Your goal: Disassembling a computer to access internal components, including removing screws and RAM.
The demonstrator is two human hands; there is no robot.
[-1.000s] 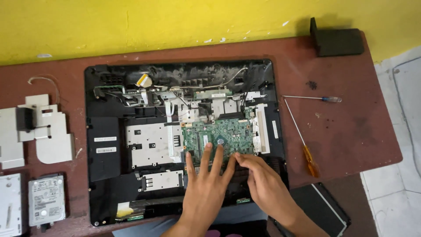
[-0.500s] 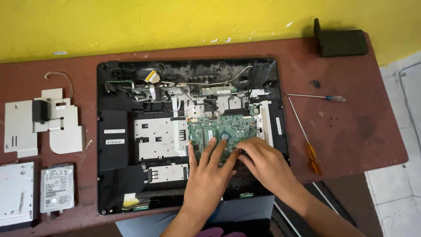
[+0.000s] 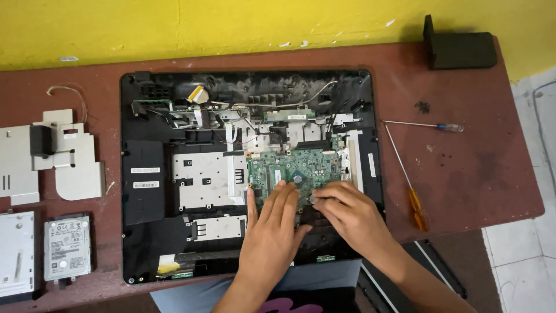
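We have one view only, from a camera worn on the head, looking almost straight down from above the near edge of the brown table point(image 3: 475, 174). It faces the yellow wall point(image 3: 231, 23) at the far side, sits fairly near, and takes in the opened laptop chassis point(image 3: 145, 191) whole, probably slightly off square.

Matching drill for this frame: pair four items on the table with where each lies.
Items:
1. green circuit board
2. orange-handled screwdriver
3. hard drive
4. black block

Places:
A. far right corner by the yellow wall
B. under both hands, inside the open black case
C. near left, beside a silver drive
D. right of the case, on bare table

Pairs: 1-B, 2-D, 3-C, 4-A
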